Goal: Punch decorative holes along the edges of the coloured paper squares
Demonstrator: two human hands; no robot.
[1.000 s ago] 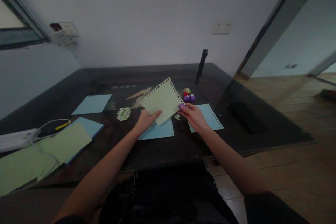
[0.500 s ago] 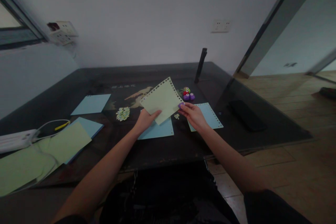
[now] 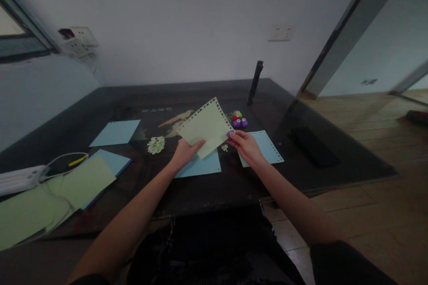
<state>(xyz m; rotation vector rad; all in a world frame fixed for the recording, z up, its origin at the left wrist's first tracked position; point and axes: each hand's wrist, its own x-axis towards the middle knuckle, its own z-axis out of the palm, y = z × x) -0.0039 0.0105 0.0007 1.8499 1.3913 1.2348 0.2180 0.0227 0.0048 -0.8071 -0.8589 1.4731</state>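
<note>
A pale green sheet of paper (image 3: 209, 127), with rows of punched holes along its two far edges, is held tilted above the table. My left hand (image 3: 187, 152) grips its lower left side, thumb on top. In my right hand (image 3: 245, 142) a small purple paper punch (image 3: 230, 134) is pinched at the sheet's right corner. Under the green paper lies a blue sheet (image 3: 203, 167). Another blue sheet with punched edges (image 3: 269, 148) rests beneath my right hand. Tiny paper cutouts (image 3: 224, 147) are scattered between the hands, and a larger heap of cutouts (image 3: 156, 145) is at the left.
Several colourful punches (image 3: 238, 120) stand behind my right hand. A black phone-like slab (image 3: 314, 146) lies at the right, a dark upright post (image 3: 256, 83) behind. Blue paper (image 3: 117, 132), green sheets (image 3: 80, 185) and a white power strip with cable (image 3: 22, 180) occupy the left.
Almost nothing differs. Both hands, the green paper and the punch keep their places; the whole view has shifted very slightly.
</note>
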